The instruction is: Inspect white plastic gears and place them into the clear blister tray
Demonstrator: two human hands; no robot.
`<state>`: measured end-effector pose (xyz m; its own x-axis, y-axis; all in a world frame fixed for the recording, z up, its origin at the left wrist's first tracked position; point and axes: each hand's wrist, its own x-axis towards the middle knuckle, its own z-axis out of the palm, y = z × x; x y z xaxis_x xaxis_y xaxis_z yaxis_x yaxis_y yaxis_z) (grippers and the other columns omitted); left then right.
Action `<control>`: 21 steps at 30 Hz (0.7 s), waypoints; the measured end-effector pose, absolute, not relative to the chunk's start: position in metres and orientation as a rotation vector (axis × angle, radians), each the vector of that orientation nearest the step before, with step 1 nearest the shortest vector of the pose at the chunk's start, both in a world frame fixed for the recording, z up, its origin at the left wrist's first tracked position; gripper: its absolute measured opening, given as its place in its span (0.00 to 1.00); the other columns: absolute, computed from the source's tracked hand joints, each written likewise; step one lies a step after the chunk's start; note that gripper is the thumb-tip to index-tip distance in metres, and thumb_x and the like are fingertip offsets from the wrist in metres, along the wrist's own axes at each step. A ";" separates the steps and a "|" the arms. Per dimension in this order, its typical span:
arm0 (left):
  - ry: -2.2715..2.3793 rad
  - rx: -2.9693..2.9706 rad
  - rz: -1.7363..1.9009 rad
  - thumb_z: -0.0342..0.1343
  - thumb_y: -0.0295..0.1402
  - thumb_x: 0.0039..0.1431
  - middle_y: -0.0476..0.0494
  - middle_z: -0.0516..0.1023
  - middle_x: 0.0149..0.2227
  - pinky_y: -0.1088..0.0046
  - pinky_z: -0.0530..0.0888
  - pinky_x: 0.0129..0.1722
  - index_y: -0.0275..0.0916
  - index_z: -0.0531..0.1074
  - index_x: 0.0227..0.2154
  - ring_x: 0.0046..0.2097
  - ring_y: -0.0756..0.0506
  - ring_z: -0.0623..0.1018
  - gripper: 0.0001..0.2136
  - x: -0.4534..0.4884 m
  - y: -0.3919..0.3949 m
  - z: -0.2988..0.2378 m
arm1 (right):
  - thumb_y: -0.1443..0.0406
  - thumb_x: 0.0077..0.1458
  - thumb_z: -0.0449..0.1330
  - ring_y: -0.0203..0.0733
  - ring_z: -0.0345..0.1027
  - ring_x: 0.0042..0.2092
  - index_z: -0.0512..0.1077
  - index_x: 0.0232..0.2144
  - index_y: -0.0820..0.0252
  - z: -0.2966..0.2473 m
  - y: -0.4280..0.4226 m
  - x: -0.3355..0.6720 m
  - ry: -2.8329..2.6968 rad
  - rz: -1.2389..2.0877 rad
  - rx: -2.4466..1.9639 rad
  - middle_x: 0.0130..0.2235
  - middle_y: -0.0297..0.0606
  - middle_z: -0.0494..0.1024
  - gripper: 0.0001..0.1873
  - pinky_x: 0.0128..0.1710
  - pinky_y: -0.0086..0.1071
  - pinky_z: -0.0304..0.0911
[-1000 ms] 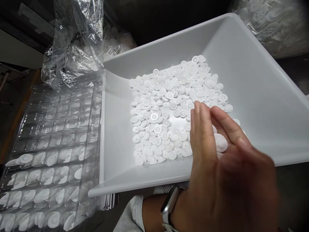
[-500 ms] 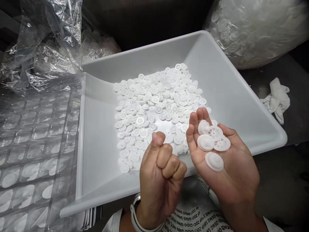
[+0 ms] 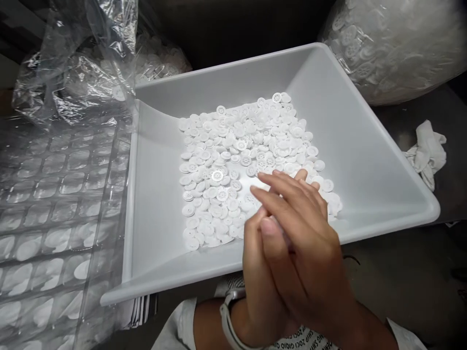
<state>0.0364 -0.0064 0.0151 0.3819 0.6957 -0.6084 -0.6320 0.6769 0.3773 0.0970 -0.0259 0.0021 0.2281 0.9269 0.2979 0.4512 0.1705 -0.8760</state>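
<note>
A white plastic bin (image 3: 368, 141) holds a flat heap of several small white gear wheels (image 3: 233, 150). Both my hands hover over its near edge, one laid on the other. My right hand (image 3: 310, 243) is on top, palm down, its fingers stretched flat toward the heap. My left hand (image 3: 255, 277), with a watch (image 3: 228, 316) on its wrist, lies under it and its fingers are mostly covered. Whatever lies between the two palms is hidden.
A clear blister tray (image 3: 62, 204) with rows of pockets, the nearer ones filled with white gears, lies left of the bin. Clear bags of gears stand at the back left (image 3: 80, 63) and back right (image 3: 394, 43). A crumpled white cloth (image 3: 426, 150) lies at the right.
Half a second ago my right palm faced up with several gears on it and my left hand was a fist. Now the right hand is turned over onto the left, and the gears are hidden.
</note>
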 end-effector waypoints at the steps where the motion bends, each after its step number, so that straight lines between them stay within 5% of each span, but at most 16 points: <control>1: 0.794 0.059 0.837 0.40 0.41 0.64 0.47 0.74 0.53 0.65 0.67 0.60 0.46 0.68 0.52 0.62 0.44 0.67 0.18 0.037 -0.006 0.015 | 0.70 0.58 0.51 0.44 0.59 0.61 0.69 0.52 0.64 0.004 -0.027 0.096 -1.506 0.482 -1.443 0.56 0.40 0.71 0.20 0.65 0.46 0.52; 7: 0.409 -0.218 0.854 0.39 0.37 0.65 0.48 0.74 0.55 0.65 0.60 0.64 0.42 0.70 0.51 0.61 0.45 0.68 0.19 0.029 0.007 0.007 | 0.73 0.55 0.50 0.48 0.60 0.59 0.67 0.54 0.58 0.010 -0.037 0.099 -1.251 0.337 -1.388 0.57 0.37 0.68 0.24 0.61 0.49 0.57; 15: 0.325 -0.124 0.867 0.39 0.33 0.65 0.48 0.71 0.58 0.62 0.61 0.63 0.43 0.67 0.55 0.62 0.46 0.67 0.19 0.022 0.007 0.000 | 0.60 0.56 0.60 0.52 0.56 0.61 0.73 0.46 0.53 0.002 -0.047 0.116 -1.429 0.490 -1.740 0.61 0.39 0.60 0.15 0.57 0.46 0.59; 21: 0.348 -0.103 0.837 0.41 0.33 0.64 0.47 0.69 0.59 0.66 0.63 0.62 0.42 0.67 0.55 0.62 0.46 0.66 0.19 0.023 0.008 0.000 | 0.59 0.56 0.60 0.48 0.58 0.60 0.73 0.37 0.51 -0.004 -0.034 0.127 -1.286 0.638 -1.689 0.55 0.34 0.67 0.06 0.61 0.47 0.56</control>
<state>0.0228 0.0076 -0.0005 0.6170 0.7086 -0.3423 -0.7422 0.6685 0.0462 0.1275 -0.0342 -0.0035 0.3280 0.9380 0.1119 0.4786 -0.0629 -0.8758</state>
